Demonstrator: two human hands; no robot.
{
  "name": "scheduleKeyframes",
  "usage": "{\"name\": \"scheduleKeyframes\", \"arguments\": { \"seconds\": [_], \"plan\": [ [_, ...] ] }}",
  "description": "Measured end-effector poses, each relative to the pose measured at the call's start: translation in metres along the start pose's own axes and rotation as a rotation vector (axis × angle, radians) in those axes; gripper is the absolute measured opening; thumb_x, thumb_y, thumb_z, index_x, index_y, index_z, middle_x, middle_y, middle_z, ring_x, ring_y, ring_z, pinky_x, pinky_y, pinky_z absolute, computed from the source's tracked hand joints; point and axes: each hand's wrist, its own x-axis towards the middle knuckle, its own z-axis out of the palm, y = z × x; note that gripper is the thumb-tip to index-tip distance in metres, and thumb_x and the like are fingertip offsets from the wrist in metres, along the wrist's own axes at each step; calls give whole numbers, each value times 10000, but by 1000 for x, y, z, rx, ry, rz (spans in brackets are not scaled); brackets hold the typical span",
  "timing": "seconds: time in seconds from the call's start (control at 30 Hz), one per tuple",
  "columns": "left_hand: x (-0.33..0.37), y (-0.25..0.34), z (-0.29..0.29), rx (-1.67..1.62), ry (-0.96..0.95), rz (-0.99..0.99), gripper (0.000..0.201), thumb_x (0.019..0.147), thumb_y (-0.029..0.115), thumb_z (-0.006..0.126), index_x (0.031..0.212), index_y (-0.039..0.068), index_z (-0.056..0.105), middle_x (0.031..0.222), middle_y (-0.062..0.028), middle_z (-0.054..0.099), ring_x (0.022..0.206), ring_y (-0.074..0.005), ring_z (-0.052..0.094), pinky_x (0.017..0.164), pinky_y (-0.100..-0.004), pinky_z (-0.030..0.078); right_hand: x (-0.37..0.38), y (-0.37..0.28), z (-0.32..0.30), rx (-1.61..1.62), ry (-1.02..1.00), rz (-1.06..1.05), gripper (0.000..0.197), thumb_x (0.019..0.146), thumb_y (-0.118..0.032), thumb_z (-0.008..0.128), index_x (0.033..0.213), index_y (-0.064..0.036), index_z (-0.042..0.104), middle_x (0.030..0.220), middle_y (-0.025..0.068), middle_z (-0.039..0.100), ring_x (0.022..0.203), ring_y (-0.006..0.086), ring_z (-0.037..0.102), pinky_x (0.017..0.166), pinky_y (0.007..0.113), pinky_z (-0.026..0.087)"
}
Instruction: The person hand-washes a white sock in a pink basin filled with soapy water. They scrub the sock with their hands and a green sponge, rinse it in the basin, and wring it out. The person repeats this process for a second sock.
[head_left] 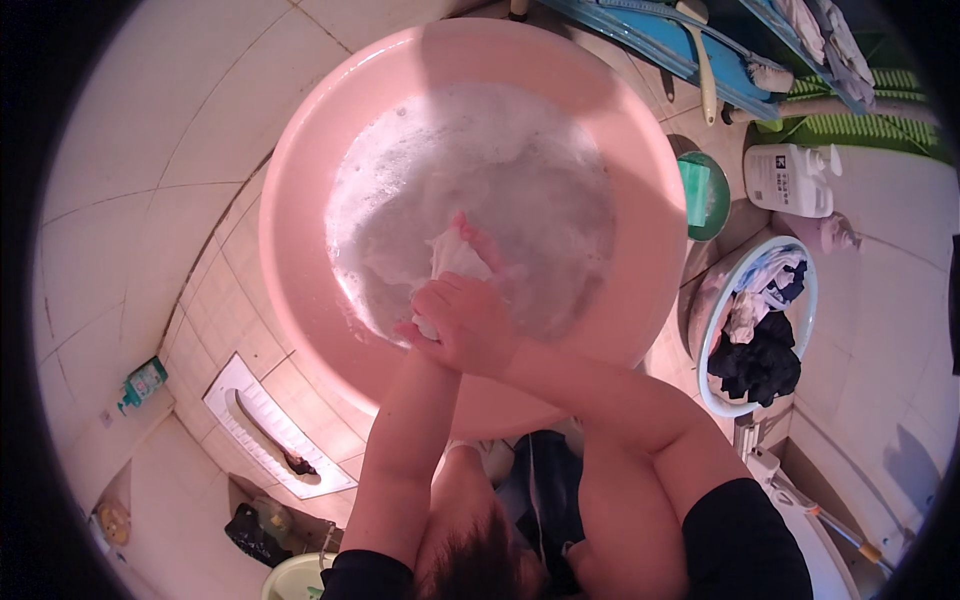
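Observation:
My right hand (468,312) is closed on a wet white cloth (452,258), low over the near side of a large pink basin (655,205). Right against it, my left hand (420,338) is bunched around the same cloth, its fingers mostly covered by the right one. A pinkish patch shows at the far end of the cloth; I cannot tell whether it is fabric or fingers. Cloudy, foamy water (520,190) fills the basin's bottom around the cloth, with white suds along the left and far sides.
To the right stands a light-blue rimmed tub (709,370) of dark and pale clothes. Beyond it are a white pump bottle (788,180) and a green bowl (718,200). A squat toilet (225,385) is set in the tiled floor at left, near a green bottle (145,382).

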Motion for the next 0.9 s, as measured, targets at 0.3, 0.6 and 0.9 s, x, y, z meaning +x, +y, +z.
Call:
{"name": "scheduleKeyframes", "arguments": {
  "seconds": [0.3, 0.6, 0.9],
  "plan": [
    [-24, -22, 88, 439, 18, 113, 337, 883, 326, 435, 1138, 106, 444, 1032, 4, 485, 929, -146, 462, 713, -273, 408, 18, 14, -13, 43, 166, 2, 298, 794, -353, 489, 675, -88, 557, 626, 128, 548, 673, 332, 560, 735, 427, 430],
    [-26, -2, 49, 683, 596, -79, 385, 899, 343, 373, 1129, 72, 521, 898, -84, 584, 849, -242, 545, 696, -329, 437, 14, 141, -8, -156, 94, 717, 373, 857, -381, 393, 868, -71, 601, 814, 182, 586, 775, 357, 564, 689, 452, 444],
    [-36, 37, -35, 2182, 1234, -58, 384, 887, 300, 370, 944, -9, 591, 820, -202, 589, 795, -346, 566, 684, -425, 440, -38, 128, 30, -355, -130, 405, 304, 751, -358, 576, 849, -72, 599, 942, 140, 536, 884, 297, 537, 723, 434, 439]
  ]
}}
